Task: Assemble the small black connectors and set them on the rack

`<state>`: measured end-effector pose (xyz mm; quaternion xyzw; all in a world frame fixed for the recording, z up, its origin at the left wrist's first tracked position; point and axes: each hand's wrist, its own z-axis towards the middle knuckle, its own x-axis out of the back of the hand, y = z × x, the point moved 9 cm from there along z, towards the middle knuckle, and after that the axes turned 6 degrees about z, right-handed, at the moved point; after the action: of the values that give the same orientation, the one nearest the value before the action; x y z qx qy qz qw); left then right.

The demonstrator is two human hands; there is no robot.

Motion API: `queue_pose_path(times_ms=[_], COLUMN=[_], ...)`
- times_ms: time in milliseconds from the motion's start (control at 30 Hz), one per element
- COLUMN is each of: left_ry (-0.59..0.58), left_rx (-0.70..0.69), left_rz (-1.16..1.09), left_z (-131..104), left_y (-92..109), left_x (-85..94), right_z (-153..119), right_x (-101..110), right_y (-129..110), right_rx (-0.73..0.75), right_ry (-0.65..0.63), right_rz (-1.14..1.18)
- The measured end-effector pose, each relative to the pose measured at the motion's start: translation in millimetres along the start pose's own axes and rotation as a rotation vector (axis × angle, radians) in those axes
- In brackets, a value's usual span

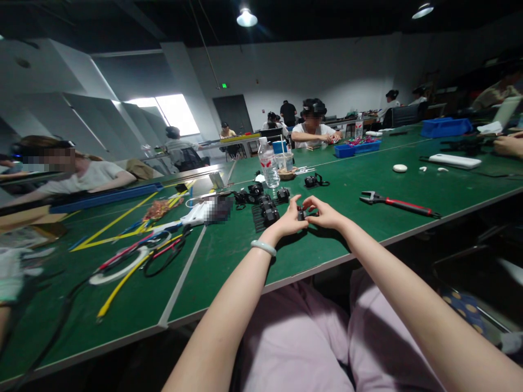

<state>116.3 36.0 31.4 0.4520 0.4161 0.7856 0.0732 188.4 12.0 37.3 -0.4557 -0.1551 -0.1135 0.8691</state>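
Close to the table's front edge, my left hand (289,219) and my right hand (323,213) meet around a small black part (302,214). Fingers of both hands are closed on it, and they hide most of its shape. A pale green bangle (263,248) circles my left wrist. Just left of that hand lie several black ribbed parts (267,209) in a cluster. Behind the hands sits another black part with a loop of cable (315,181). An adjustable wrench (398,204) with red and black handles lies to the right of my right hand.
A water bottle (268,163) and a cup (285,161) stand behind the black parts. Cables and a yellow strip (122,283) spread at left. Blue trays (445,127), a white power bank (455,160) and a round white case (399,168) are at right. People sit around.
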Motion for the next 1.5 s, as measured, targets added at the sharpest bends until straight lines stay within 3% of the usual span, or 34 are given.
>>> queue_pose_path(times_ms=[467,833,1033,1300,1500], left_ry=[0.002,-0.016,-0.009,0.043,0.118], left_rx=[0.015,0.018,0.007,-0.085,-0.054], left_rz=[0.020,0.062,0.099,0.091,0.098], left_z=[-0.8,0.3,-0.1,-0.4,-1.3], left_y=[-0.5,-2.6,-2.0,-1.9,-6.8], left_x=[1.0,-0.1,1.2,4.2,7.1], right_z=[2.4,2.3,0.9,6.4,20.4], right_x=[-1.1,-1.1,-0.2,-8.5,-11.6], right_y=[19.8,20.1,13.1,-3.8,-9.2], right_rx=[-0.051,-0.064,-0.077,0.020,-0.003], right_ry=[0.003,0.010,0.012,-0.028,-0.152], right_rz=[0.011,0.010,-0.011,-0.025,-0.104])
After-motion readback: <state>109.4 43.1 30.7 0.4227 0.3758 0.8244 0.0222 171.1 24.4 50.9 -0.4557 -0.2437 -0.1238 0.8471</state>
